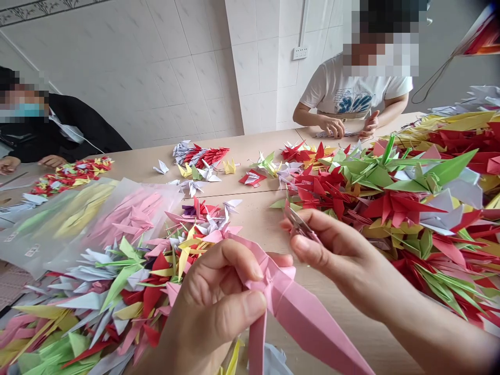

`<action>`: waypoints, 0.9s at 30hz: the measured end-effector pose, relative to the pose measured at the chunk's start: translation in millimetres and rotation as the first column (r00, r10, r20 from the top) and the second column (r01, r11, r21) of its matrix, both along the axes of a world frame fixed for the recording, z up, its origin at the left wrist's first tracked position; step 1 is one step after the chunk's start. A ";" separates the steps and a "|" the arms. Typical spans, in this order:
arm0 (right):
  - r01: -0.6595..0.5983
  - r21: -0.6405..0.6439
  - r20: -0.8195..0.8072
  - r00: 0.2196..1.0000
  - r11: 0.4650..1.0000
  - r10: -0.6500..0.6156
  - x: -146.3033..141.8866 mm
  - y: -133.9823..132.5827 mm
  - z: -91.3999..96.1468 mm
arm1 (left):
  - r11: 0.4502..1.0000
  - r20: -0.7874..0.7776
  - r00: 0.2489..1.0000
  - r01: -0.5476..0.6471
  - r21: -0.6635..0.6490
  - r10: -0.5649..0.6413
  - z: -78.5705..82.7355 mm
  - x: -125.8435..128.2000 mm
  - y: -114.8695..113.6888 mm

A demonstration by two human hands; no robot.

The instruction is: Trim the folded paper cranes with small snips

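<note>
Pink folded paper (302, 312): likely light, crushable, best held mid-fold, where my left fingers (250, 306) pinch; my right fingers (312, 251) clamp a small metallic item (300, 225).

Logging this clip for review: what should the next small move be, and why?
Probably the right hand should bring its metallic-looking tool to the pink folded paper: the left hand pinches that paper, while the tool is held apart from it.

Toward seven o'clock, the left hand (205, 312) is bare, with slender fingers and creases on the thumb (230, 319). Toward four o'clock, the right hand (344, 258) is ungloved, the right forearm (433, 330) uncovered to the view's edge.
</note>
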State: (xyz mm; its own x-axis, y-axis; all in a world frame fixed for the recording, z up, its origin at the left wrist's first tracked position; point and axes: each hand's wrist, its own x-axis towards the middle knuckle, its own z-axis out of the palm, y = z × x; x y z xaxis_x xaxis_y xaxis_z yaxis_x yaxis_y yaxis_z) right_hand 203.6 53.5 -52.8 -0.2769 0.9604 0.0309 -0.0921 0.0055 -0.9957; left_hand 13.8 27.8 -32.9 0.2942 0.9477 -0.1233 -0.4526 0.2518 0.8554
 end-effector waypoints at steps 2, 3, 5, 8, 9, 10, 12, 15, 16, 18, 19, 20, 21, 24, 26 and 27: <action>0.046 0.143 0.069 0.996 0.989 -0.056 7.5 -2.5 4.2 | 0.999 -0.050 0.998 -0.033 -0.001 0.033 2.6 1.0 -0.3; 0.048 0.212 0.099 0.993 0.976 -0.070 11.1 -4.1 6.4 | 0.999 -0.076 0.996 -0.049 -0.006 0.048 3.5 1.4 -0.9; 0.008 0.319 0.161 0.985 0.948 -0.063 17.1 -7.1 10.6 | 0.997 -0.122 0.990 -0.069 -0.024 0.066 4.5 1.9 -2.6; -0.073 0.395 0.249 0.968 0.916 -0.030 22.5 -9.4 15.6 | 0.998 -0.145 0.988 -0.051 -0.028 0.046 3.6 1.7 -3.0; -0.091 0.406 0.278 0.960 0.909 -0.028 23.7 -9.2 16.8 | 0.999 -0.151 0.988 -0.043 -0.020 0.039 2.7 1.4 -2.1; -0.109 0.417 0.304 0.952 0.902 -0.026 24.7 -8.5 17.6 | 0.999 -0.155 0.988 -0.031 -0.010 0.029 1.8 1.0 -0.8; -0.146 0.454 0.351 0.936 0.879 -0.026 26.7 -6.1 18.1 | 1.000 -0.155 0.988 -0.005 0.008 0.006 0.1 -0.4 2.8; -0.184 0.546 0.411 0.909 0.817 -0.070 29.4 -1.9 16.6 | 0.998 -0.147 0.989 0.036 0.043 -0.029 -1.2 -2.9 8.1; -0.185 0.582 0.425 0.899 0.792 -0.102 30.0 -0.7 15.9 | 0.998 -0.145 0.989 0.037 0.052 -0.030 -1.2 -3.6 9.3; -0.191 0.624 0.460 0.874 0.758 -0.159 30.1 0.7 15.2 | 0.999 -0.154 0.988 0.017 0.046 -0.010 -0.9 -4.4 10.7; -0.198 0.634 0.474 0.864 0.747 -0.173 29.6 0.9 15.2 | 0.999 -0.156 0.988 0.014 0.033 -0.008 -0.6 -4.7 11.0; -0.207 0.637 0.488 0.854 0.743 -0.180 28.9 0.7 15.5 | 1.000 -0.156 0.988 0.016 0.019 -0.013 -0.5 -5.0 11.0; -0.213 0.637 0.495 0.850 0.741 -0.181 28.1 0.3 16.0 | 1.000 -0.152 0.988 0.027 0.013 -0.025 -0.4 -5.3 10.8; -0.223 0.658 0.479 0.861 0.719 -0.172 26.0 -2.0 16.9 | 0.999 -0.140 0.989 0.039 0.001 -0.039 -0.7 -6.4 9.5; -0.226 0.684 0.467 0.866 0.694 -0.178 25.4 -3.2 16.1 | 1.000 -0.152 0.988 0.014 -0.014 -0.016 -0.9 -6.6 8.7; -0.230 0.697 0.463 0.867 0.680 -0.182 25.2 -3.5 15.4 | 1.000 -0.160 0.987 0.004 -0.014 -0.006 -0.9 -6.4 8.6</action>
